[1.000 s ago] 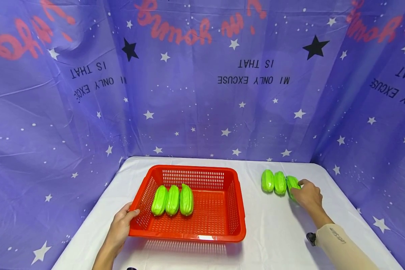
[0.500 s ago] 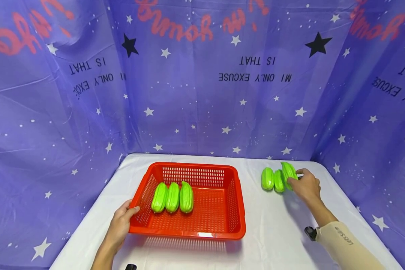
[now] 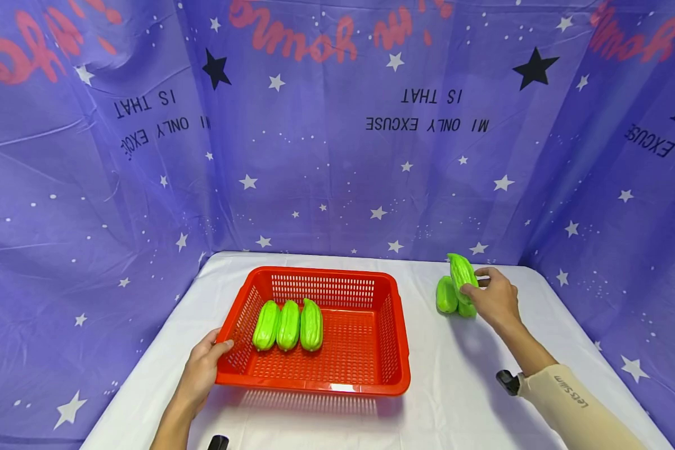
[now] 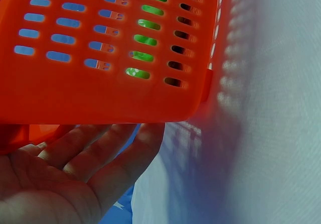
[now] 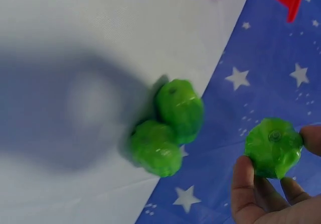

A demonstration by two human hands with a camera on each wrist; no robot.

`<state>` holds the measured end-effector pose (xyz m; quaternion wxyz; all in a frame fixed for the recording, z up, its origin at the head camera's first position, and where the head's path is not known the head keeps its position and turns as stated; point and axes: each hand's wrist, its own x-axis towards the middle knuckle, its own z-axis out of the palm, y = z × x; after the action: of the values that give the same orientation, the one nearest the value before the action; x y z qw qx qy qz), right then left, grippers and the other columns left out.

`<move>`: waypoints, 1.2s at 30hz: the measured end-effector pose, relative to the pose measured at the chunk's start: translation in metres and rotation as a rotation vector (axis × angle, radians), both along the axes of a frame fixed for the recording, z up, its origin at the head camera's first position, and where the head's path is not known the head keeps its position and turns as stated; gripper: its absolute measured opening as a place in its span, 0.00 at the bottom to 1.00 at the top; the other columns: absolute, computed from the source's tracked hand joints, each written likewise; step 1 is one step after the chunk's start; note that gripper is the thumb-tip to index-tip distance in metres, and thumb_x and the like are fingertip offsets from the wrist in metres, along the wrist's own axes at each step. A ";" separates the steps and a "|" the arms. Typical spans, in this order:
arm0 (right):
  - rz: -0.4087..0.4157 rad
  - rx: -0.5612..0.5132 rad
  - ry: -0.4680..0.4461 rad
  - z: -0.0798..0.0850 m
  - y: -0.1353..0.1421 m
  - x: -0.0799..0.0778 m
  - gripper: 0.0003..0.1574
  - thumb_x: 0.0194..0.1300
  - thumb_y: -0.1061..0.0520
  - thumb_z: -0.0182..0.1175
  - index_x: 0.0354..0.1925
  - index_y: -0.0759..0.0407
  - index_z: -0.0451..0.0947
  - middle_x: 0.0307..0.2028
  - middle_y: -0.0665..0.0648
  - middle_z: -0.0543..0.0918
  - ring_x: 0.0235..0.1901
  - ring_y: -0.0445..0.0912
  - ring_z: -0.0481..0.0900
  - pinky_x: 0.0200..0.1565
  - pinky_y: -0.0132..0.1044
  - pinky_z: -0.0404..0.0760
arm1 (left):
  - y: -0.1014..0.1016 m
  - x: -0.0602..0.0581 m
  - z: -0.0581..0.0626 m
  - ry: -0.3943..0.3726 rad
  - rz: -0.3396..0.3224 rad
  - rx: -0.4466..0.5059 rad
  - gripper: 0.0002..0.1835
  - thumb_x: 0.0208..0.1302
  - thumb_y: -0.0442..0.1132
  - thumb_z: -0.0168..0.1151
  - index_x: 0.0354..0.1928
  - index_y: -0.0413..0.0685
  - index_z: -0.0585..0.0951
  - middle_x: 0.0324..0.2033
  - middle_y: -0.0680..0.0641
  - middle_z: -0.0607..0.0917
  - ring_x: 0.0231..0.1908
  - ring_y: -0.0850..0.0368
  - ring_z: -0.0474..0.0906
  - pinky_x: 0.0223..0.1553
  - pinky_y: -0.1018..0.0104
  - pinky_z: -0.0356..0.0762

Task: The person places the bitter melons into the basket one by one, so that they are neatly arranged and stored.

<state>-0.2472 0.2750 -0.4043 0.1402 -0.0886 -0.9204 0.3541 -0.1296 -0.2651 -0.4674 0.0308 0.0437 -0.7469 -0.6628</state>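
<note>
My left hand [image 3: 199, 374] grips the left rim of a red plastic basket [image 3: 292, 384], thumb over the edge and fingers [image 4: 123, 171] beneath the rim. Three green ridged gourds [image 3: 289, 326] lie side by side in the basket's left half. Over the right side of the table, my right hand [image 3: 496, 299] holds another green ridged gourd [image 3: 461, 272] between thumb and fingers, its stem end pointing away. In the right wrist view this gourd [image 5: 273, 147] shows end-on. Below it, two more gourds [image 5: 181, 111] lie together on the cloth, one partly hidden in the head view.
A white cloth [image 3: 427, 375] covers the table. Purple curtains [image 3: 337, 156] with stars and lettering stand around its back and sides. The basket's near side is raised, with its shadow on the cloth below. A black wrist camera [image 3: 507, 382] sits on the right forearm.
My right hand has lifted the rightmost gourd off the table and carried it left, over the other two. The left hand keeps its hold on the basket, which stays in place.
</note>
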 end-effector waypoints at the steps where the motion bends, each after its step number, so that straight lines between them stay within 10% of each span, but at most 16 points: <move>1: 0.010 -0.001 0.009 0.002 -0.003 0.001 0.34 0.62 0.51 0.66 0.62 0.65 0.73 0.54 0.72 0.83 0.59 0.72 0.69 0.54 0.62 0.69 | 0.000 0.000 0.000 -0.002 0.000 0.001 0.20 0.78 0.35 0.44 0.66 0.34 0.69 0.49 0.38 0.79 0.44 0.49 0.81 0.42 0.61 0.80; 11: 0.106 0.001 0.072 0.017 -0.031 0.011 0.36 0.63 0.54 0.67 0.67 0.62 0.72 0.51 0.71 0.85 0.50 0.63 0.83 0.44 0.46 0.80 | 0.000 0.001 0.000 -0.005 -0.005 0.013 0.20 0.78 0.35 0.43 0.67 0.34 0.68 0.49 0.39 0.79 0.44 0.50 0.81 0.43 0.61 0.81; 36: 0.386 -0.132 0.069 0.041 -0.133 0.029 0.34 0.59 0.56 0.69 0.63 0.60 0.77 0.47 0.64 0.86 0.42 0.56 0.88 0.40 0.47 0.86 | 0.002 0.001 0.002 -0.015 -0.001 0.021 0.20 0.79 0.35 0.43 0.67 0.34 0.68 0.51 0.36 0.79 0.45 0.49 0.81 0.43 0.61 0.82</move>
<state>-0.2180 0.1424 -0.3635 0.0953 0.0926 -0.8896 0.4369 -0.1289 -0.2636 -0.4659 0.0243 0.0489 -0.7401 -0.6703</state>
